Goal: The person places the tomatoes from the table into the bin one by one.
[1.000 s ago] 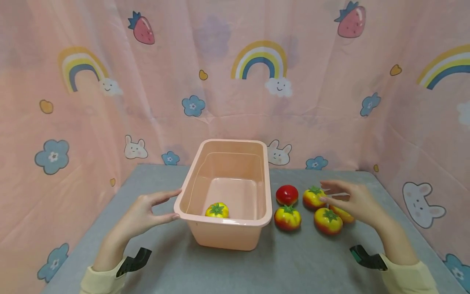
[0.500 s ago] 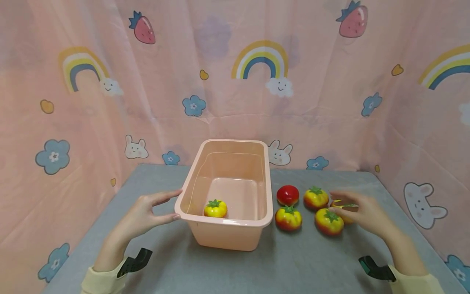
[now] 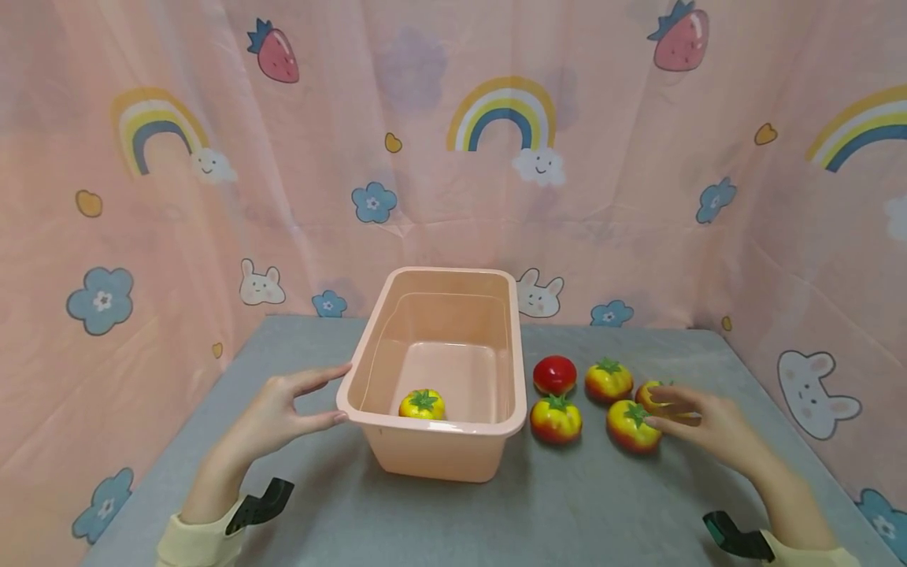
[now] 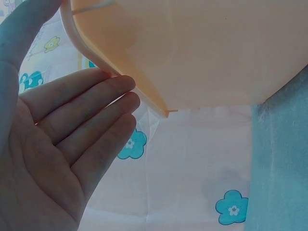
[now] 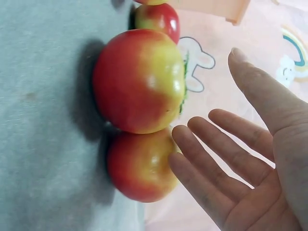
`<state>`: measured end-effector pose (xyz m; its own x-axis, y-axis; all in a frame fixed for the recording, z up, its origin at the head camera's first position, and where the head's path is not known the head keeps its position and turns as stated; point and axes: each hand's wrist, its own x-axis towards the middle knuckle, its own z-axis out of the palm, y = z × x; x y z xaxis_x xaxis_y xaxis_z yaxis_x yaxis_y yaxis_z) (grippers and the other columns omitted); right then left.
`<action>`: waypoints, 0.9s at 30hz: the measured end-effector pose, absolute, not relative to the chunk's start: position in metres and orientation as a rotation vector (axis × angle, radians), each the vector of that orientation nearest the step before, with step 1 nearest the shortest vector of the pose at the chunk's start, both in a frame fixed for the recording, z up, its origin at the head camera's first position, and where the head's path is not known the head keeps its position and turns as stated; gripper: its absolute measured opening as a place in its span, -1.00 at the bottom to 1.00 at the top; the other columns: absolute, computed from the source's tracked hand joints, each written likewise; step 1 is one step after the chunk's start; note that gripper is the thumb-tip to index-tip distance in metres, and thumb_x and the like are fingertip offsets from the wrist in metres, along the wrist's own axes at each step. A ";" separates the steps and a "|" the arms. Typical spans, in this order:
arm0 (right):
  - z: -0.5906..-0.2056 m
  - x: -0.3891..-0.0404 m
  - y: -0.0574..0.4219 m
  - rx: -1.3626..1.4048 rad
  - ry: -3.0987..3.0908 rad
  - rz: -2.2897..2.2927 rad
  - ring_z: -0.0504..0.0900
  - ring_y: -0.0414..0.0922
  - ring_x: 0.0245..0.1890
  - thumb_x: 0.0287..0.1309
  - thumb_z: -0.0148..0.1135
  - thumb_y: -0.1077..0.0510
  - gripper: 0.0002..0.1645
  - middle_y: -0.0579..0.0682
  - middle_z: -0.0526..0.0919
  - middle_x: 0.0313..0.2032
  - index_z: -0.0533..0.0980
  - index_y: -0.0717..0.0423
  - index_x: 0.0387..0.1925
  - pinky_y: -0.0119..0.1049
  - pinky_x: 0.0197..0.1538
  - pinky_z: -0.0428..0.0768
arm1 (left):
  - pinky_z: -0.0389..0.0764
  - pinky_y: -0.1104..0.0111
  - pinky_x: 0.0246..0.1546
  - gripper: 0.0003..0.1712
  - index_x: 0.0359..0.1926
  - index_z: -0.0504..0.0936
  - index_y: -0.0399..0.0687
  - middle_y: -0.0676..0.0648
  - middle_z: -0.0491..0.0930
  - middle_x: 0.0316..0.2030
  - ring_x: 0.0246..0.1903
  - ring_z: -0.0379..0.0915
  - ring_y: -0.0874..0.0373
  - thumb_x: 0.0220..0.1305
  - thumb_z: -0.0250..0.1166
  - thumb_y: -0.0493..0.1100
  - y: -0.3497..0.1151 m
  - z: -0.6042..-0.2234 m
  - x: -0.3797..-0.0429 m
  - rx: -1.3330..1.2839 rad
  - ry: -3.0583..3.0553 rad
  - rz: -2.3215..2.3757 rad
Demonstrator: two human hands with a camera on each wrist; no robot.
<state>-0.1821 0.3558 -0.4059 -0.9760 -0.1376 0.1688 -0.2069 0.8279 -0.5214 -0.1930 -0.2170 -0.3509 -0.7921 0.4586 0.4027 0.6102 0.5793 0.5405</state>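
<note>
My left hand (image 3: 283, 409) touches the left rim of a peach plastic bin (image 3: 439, 453) with straight fingertips and thumb. In the left wrist view, the left fingers (image 4: 91, 106) lie flat against the bin's rim. Inside the bin, one yellow toy tomato (image 3: 423, 405) with a green calyx shows above the front rim. My right hand (image 3: 712, 425) hovers with spread, relaxed fingers beside a red-and-yellow tomato (image 3: 633, 428) and partly covers another tomato (image 3: 648, 394) behind it. Nothing is between the right thumb and fingers in the right wrist view, where a large tomato (image 5: 139, 82) lies just ahead.
Right of the bin, a red tomato (image 3: 554, 375) shows no calyx, with a red-and-yellow one (image 3: 556, 420) in front of it. Another tomato (image 3: 608, 382) lies farther right. A pink patterned curtain (image 3: 453, 197) hangs behind the grey table (image 3: 567, 504).
My right hand has drawn back to the right and toward me, from above the tomatoes to their right edge. The tomato in the bin has rocked slightly. The left hand has stayed at the rim.
</note>
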 end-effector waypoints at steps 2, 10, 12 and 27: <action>-0.410 -0.182 0.357 0.254 -2.896 0.825 0.69 -0.03 -0.18 0.04 0.35 -0.19 -0.36 0.11 0.68 -0.08 0.55 0.13 0.04 -0.19 -0.18 0.71 | 0.56 0.10 0.10 -0.34 0.18 0.54 -0.01 0.04 0.56 0.13 0.11 0.52 0.02 0.02 0.47 -0.02 -0.217 -0.351 -0.193 -0.891 -2.593 -1.011; -0.420 -0.180 0.355 0.227 -2.918 0.791 0.70 -0.01 -0.19 -0.01 0.35 -0.26 -0.31 0.13 0.67 -0.05 0.56 0.11 0.03 -0.12 -0.18 0.70 | 0.56 0.08 0.09 -0.33 0.18 0.55 -0.03 0.02 0.57 0.12 0.10 0.52 0.01 0.00 0.48 -0.02 -0.217 -0.350 -0.193 -0.888 -2.592 -1.011; -0.422 -0.181 0.354 0.225 -2.922 0.775 0.70 -0.01 -0.19 -0.03 0.36 -0.27 -0.30 0.13 0.66 -0.04 0.56 0.11 0.03 -0.09 -0.17 0.69 | 0.56 0.09 0.09 -0.33 0.18 0.55 -0.04 0.02 0.57 0.12 0.10 0.52 0.01 0.00 0.48 -0.03 -0.216 -0.351 -0.193 -0.892 -2.590 -1.014; -0.432 -0.181 0.347 0.240 -2.959 0.693 0.64 0.02 -0.17 -0.15 0.39 -0.35 -0.16 0.15 0.66 -0.06 0.56 0.15 0.04 0.07 -0.08 0.63 | 0.57 0.10 0.09 -0.34 0.17 0.55 -0.05 0.01 0.57 0.11 0.10 0.52 0.01 0.00 0.48 -0.03 -0.216 -0.350 -0.192 -0.886 -2.589 -1.025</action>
